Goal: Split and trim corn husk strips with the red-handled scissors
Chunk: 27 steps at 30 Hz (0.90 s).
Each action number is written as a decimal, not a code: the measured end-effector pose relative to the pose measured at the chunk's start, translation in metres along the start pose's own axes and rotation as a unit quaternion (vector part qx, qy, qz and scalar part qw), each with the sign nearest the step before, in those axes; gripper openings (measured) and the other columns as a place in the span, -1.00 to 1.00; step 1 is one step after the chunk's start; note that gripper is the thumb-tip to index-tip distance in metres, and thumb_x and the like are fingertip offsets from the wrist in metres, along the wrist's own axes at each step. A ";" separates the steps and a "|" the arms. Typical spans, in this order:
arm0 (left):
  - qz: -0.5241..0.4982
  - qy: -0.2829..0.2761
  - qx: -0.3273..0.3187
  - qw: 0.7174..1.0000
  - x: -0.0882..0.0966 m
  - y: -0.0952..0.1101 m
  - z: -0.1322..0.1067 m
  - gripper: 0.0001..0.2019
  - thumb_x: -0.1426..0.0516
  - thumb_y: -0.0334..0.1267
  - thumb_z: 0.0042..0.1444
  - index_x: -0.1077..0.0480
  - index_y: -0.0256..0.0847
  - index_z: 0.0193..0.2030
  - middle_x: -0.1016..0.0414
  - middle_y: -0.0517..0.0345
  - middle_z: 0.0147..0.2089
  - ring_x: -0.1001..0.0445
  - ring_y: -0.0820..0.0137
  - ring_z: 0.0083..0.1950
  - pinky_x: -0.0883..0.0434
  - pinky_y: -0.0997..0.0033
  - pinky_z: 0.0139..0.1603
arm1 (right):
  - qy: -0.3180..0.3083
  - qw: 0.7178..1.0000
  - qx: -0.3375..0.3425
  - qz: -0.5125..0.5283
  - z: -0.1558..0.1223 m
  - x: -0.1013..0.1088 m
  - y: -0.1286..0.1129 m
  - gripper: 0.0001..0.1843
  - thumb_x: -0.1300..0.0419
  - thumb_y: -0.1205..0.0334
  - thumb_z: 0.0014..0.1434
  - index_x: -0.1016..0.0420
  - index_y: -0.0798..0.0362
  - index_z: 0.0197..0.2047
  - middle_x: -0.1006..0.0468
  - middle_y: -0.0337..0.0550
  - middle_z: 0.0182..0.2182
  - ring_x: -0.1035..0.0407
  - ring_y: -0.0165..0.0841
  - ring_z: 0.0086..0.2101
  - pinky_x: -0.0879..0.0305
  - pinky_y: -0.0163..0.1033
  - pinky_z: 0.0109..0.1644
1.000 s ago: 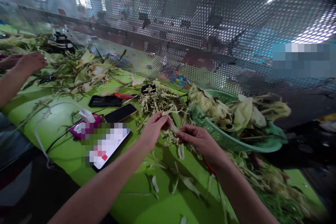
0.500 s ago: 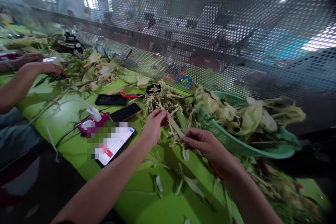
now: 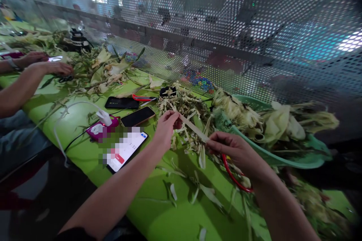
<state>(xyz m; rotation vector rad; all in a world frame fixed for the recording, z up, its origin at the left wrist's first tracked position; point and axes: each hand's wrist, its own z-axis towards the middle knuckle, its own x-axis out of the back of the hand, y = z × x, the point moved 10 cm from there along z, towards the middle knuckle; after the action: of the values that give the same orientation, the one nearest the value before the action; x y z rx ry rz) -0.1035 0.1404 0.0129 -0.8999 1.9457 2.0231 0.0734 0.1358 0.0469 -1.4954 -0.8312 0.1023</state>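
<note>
The husk strip [image 3: 194, 128] ran straight between my left hand [image 3: 168, 123] and my right hand [image 3: 230, 146], pinched at both ends. It looked light, thin, bendy and easy to tear, so the ends seemed best to hold. Past my right hand, a green basket [image 3: 296, 162] held pale husks [image 3: 275, 124].

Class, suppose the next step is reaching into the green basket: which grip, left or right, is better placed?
Probably the right grip: it is nearer the green basket. The left grip is farther off, pinching the other end of the pale strip both hold.
</note>
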 end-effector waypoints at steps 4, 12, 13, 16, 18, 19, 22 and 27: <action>-0.004 -0.005 0.003 1.000 0.001 0.001 0.002 -0.84 -0.16 -0.19 0.04 -0.36 -0.24 -0.40 -0.38 0.23 -0.46 -0.29 0.55 -0.52 -0.25 0.49 -0.42 | 0.031 0.999 0.008 0.020 0.003 0.006 0.004 -0.70 -0.24 -0.02 0.08 -0.50 0.07 -0.42 -0.43 -0.24 -0.52 -0.27 -0.42 -0.46 -0.17 -0.33 -0.35; 0.064 -0.178 0.109 0.976 -0.043 -0.032 -0.021 -0.66 -0.28 -0.04 -0.10 -0.44 -0.29 -0.32 -0.46 0.11 -0.34 -0.37 0.48 -0.36 -0.29 0.46 -0.28 | 0.105 0.994 0.004 0.038 0.003 0.010 0.008 -0.66 -0.24 -0.06 0.05 -0.47 0.08 -0.45 -0.43 -0.25 -0.56 -0.27 -0.42 -0.51 -0.17 -0.32 -0.40; 0.069 -0.192 0.109 0.973 -0.048 -0.036 -0.024 -0.66 -0.30 -0.07 -0.14 -0.45 -0.31 -0.33 -0.46 0.12 -0.36 -0.37 0.49 -0.35 -0.29 0.46 -0.26 | 0.105 0.994 0.009 0.025 0.003 0.009 0.006 -0.65 -0.24 -0.07 0.05 -0.47 0.08 -0.45 -0.43 -0.25 -0.56 -0.26 -0.42 -0.51 -0.17 -0.32 -0.41; 0.070 -0.188 0.099 0.975 -0.050 -0.043 -0.026 -0.70 -0.31 -0.13 -0.16 -0.45 -0.32 -0.36 -0.46 0.16 -0.40 -0.36 0.50 -0.35 -0.29 0.47 -0.23 | 0.103 0.994 0.027 -0.017 0.003 0.004 0.000 -0.64 -0.21 -0.08 0.07 -0.49 0.08 -0.44 -0.44 -0.25 -0.56 -0.28 -0.40 -0.50 -0.18 -0.32 -0.40; 0.070 -0.161 0.098 0.980 -0.045 -0.044 -0.024 -0.74 -0.30 -0.17 -0.16 -0.44 -0.32 -0.39 -0.43 0.19 -0.44 -0.33 0.52 -0.40 -0.28 0.48 -0.28 | 0.103 0.993 0.036 -0.040 0.003 0.003 -0.002 -0.64 -0.17 -0.07 0.11 -0.50 0.07 -0.43 -0.46 -0.24 -0.55 -0.30 -0.39 -0.48 -0.19 -0.31 -0.39; 0.070 -0.147 0.100 0.982 -0.042 -0.044 -0.022 -0.76 -0.29 -0.18 -0.16 -0.43 -0.32 -0.41 -0.42 0.20 -0.47 -0.32 0.53 -0.42 -0.27 0.48 -0.31 | 0.107 0.992 0.040 -0.049 0.003 0.005 -0.003 -0.64 -0.15 -0.06 0.13 -0.50 0.07 -0.43 -0.47 -0.23 -0.54 -0.31 -0.38 -0.47 -0.20 -0.31 -0.38; 0.065 -0.122 0.114 0.984 -0.036 -0.043 -0.020 -0.81 -0.25 -0.21 -0.12 -0.41 -0.30 -0.43 -0.40 0.21 -0.50 -0.32 0.53 -0.46 -0.27 0.48 -0.35 | 0.142 0.985 0.072 -0.061 0.000 0.014 -0.009 -0.72 -0.16 0.02 0.14 -0.50 0.07 -0.33 -0.52 -0.19 -0.44 -0.36 -0.34 -0.40 -0.25 -0.29 -0.31; 0.064 -0.122 0.118 0.983 -0.035 -0.041 -0.022 -0.88 -0.20 -0.28 -0.08 -0.39 -0.29 -0.42 -0.40 0.20 -0.49 -0.35 0.52 -0.45 -0.29 0.47 -0.33 | 0.164 0.971 0.149 -0.093 -0.007 0.014 -0.027 -0.83 -0.23 0.18 0.10 -0.51 0.02 -0.21 -0.53 -0.15 -0.30 -0.39 -0.31 -0.31 -0.30 -0.23 -0.21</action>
<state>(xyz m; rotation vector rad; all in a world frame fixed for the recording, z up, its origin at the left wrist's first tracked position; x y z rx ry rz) -0.0472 0.1342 -0.0013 -0.4606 2.0885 1.8126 0.0759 0.1343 0.0784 -1.1076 -0.6504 -0.1512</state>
